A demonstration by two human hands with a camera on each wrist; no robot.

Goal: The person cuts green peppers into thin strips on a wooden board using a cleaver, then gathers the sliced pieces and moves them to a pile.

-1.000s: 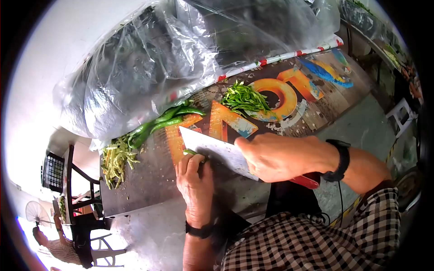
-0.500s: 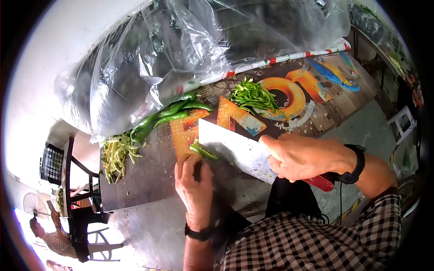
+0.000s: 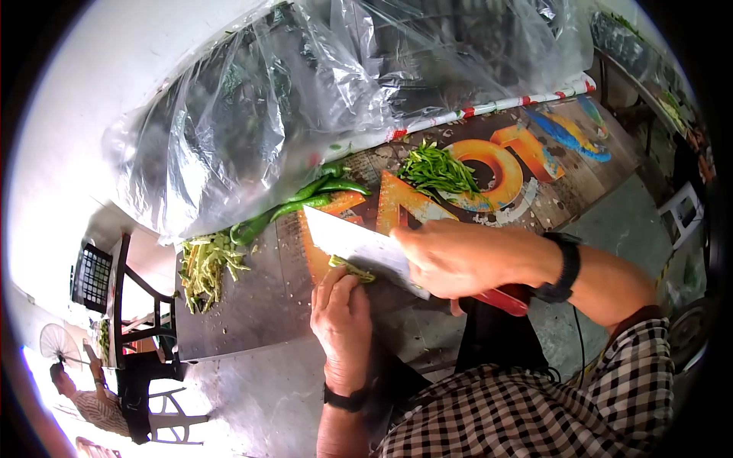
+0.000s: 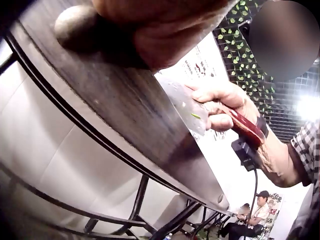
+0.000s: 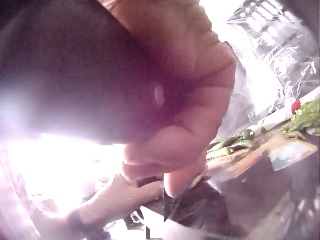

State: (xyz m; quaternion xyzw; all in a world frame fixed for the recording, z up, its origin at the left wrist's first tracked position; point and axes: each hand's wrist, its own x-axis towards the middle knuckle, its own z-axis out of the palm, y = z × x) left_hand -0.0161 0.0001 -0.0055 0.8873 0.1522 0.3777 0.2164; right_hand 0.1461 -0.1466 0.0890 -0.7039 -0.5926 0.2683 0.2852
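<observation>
My right hand [image 3: 473, 261] grips the red handle [image 3: 505, 301] of a broad cleaver [image 3: 359, 246]. Its pale blade slants up-left over the tabletop, just beyond a cut piece of green pepper [image 3: 353, 269]. The bent fingers of my left hand [image 3: 341, 324] hold this piece at the table's near side, its pale inside showing. In the left wrist view, a green shred [image 4: 196, 115] clings to the blade. Whole long green peppers [image 3: 294, 204] lie beyond the cleaver. A heap of thin green pepper strips [image 3: 437, 169] sits farther right.
Pale yellow-green trimmings [image 3: 208, 269] are piled at the table's left end. Clear plastic sheeting [image 3: 252, 114] covers a bulky row along the far edge. The brown table [image 3: 252, 320] bears large orange printed letters. A seated person [image 3: 99, 401] is in the far left background.
The cleaver swung right, away from the left hand, then came back left beside the pepper piece. The piece, uncovered half a second ago, is again under the left fingertips with more pale inside showing.
</observation>
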